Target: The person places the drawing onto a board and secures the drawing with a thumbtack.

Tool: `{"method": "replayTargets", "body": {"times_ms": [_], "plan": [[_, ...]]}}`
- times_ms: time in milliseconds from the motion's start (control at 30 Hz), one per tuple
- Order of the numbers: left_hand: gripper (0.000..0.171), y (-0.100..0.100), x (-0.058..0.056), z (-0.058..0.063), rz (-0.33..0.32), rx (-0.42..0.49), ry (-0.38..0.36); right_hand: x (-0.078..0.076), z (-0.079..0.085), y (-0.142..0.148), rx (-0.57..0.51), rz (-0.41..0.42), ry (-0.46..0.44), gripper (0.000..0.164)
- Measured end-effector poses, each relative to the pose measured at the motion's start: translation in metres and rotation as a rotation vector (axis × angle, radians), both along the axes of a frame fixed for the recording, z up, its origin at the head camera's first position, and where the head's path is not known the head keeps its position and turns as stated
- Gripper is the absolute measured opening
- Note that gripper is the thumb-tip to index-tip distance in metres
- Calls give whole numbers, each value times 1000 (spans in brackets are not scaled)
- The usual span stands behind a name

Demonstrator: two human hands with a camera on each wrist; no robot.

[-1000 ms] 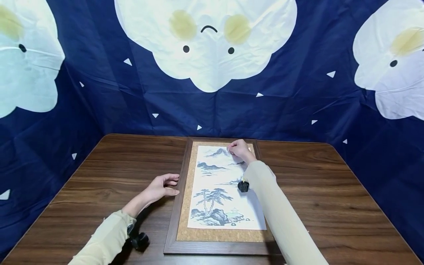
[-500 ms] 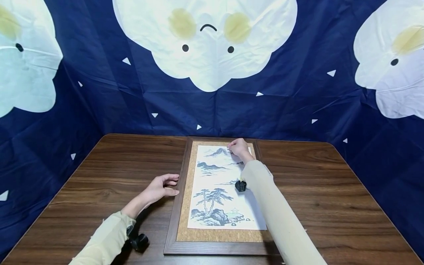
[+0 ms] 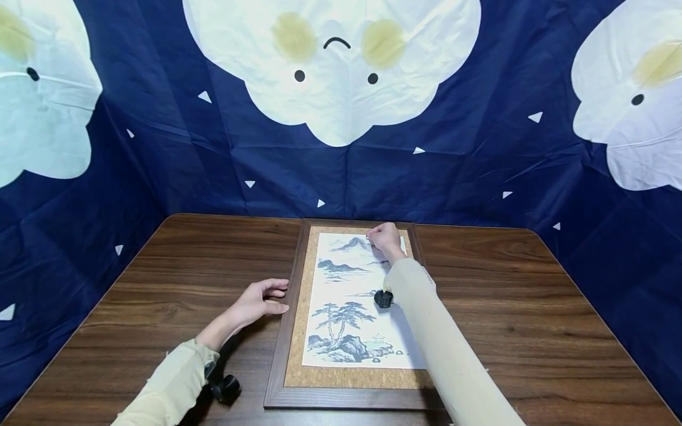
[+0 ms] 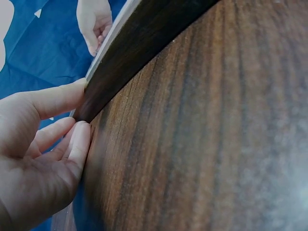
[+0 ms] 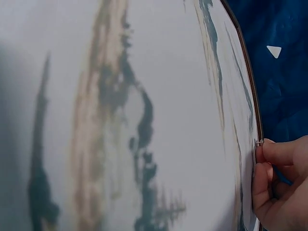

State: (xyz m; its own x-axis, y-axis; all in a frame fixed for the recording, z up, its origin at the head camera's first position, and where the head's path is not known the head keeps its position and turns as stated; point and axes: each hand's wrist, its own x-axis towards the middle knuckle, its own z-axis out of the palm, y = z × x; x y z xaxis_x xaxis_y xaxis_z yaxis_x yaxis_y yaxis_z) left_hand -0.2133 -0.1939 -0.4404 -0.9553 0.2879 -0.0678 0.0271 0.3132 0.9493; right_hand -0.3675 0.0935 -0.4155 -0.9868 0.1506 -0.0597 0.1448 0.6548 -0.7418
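A framed cork board (image 3: 351, 378) lies on the table, with a white sheet printed with an ink landscape (image 3: 341, 284) on it. My right hand (image 3: 386, 238) is at the sheet's top edge, pinching a small pale push pin (image 5: 259, 143) between thumb and finger. The pin's tip is hidden in the right wrist view. My left hand (image 3: 261, 302) rests beside the board, its thumb and fingertips touching the left side of the wooden frame (image 4: 139, 53). Those fingers are only gently bent in the left wrist view.
The brown wood-grain table (image 3: 511, 307) extends on both sides of the board. A dark blue cloth (image 3: 277, 154) with white cloud shapes hangs behind and at both sides. Black wrist cameras sit on both arms, the right one (image 3: 383, 299) over the sheet.
My right forearm and its wrist camera have shifted slightly left, while the fingertips stay at the sheet's top edge. My left hand keeps its place against the frame.
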Motion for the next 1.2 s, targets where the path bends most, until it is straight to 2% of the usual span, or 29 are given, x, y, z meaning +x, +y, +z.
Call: {"method": "replayTargets", "body": {"times_ms": [133,467,733,967,1200], "plan": [[57,0,0,0,5,-8,2,0,0,0,26,0,11,12],[57,0,-1,-1,-2,9,0,1,0,1,14,-23,-3,12],[57,2,-2,-1,-11,23,-12,2,-2,4,52,-22,35,14],[58,1,-1,1,-13,14,0,2,-3,6,-17,-20,19,14],[58,0,1,1,-13,28,0,3,-1,4,-13,-21,21,14]]}}
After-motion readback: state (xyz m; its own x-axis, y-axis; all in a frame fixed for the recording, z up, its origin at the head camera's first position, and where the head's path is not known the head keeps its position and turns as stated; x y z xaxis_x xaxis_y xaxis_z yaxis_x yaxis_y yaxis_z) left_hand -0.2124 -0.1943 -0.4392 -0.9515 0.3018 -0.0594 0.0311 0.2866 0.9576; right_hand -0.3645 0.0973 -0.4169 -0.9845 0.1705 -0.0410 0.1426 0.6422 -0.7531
